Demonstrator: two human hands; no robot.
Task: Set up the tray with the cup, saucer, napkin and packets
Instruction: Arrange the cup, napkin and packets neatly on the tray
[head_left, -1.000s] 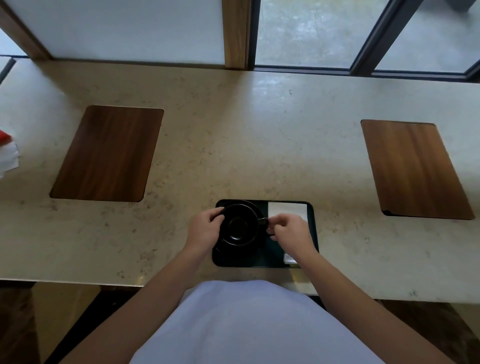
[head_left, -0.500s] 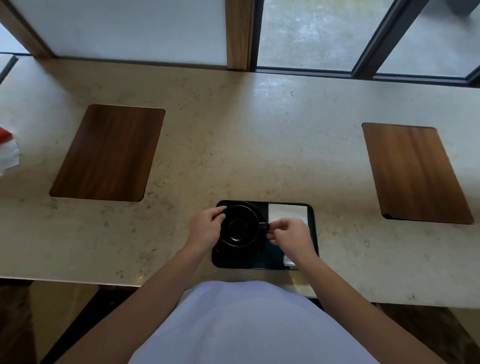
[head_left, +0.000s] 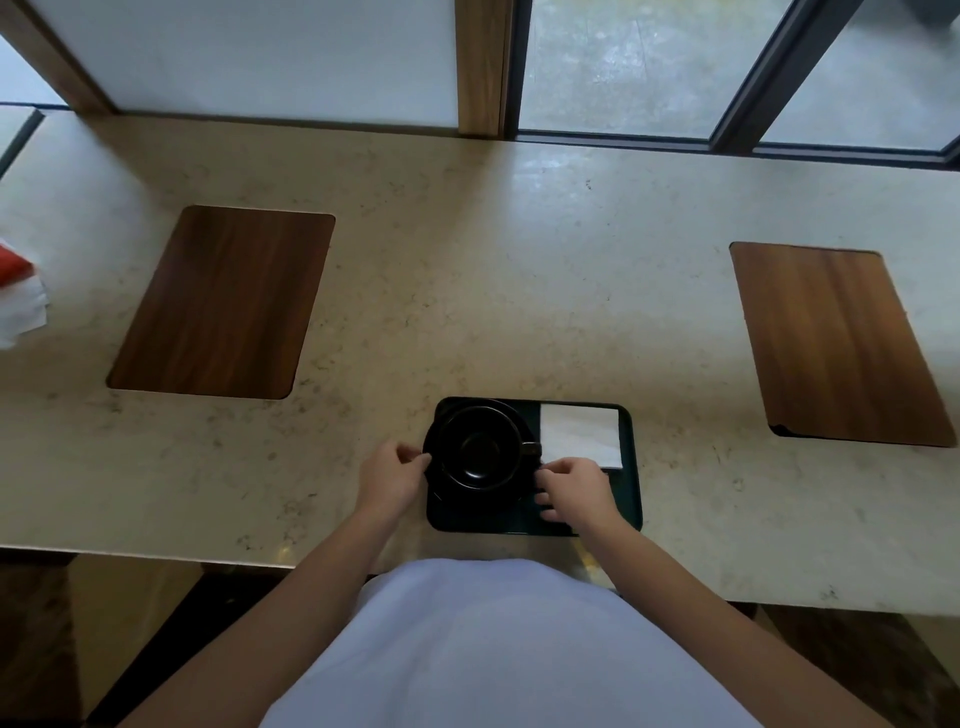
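A dark tray (head_left: 630, 470) lies on the stone counter near its front edge. On its left half a black cup (head_left: 478, 448) stands on a black saucer (head_left: 441, 492), handle pointing right. A white napkin (head_left: 579, 434) lies flat on the tray's far right part. My left hand (head_left: 394, 475) pinches the saucer's left rim with thumb and fingertips. My right hand (head_left: 574, 491) rests over the tray just below the cup handle, fingers loosely apart and holding nothing that I can see. The packets are hidden under my right hand and wrist.
Two brown wooden mats lie on the counter, one far left (head_left: 223, 301) and one far right (head_left: 836, 343). A red and white paper bundle (head_left: 18, 296) sits at the left edge. Window frames run along the back.
My right hand has come off the cup handle and slid slightly down over the tray. My left hand stays at the saucer's left rim. The cup has not moved.
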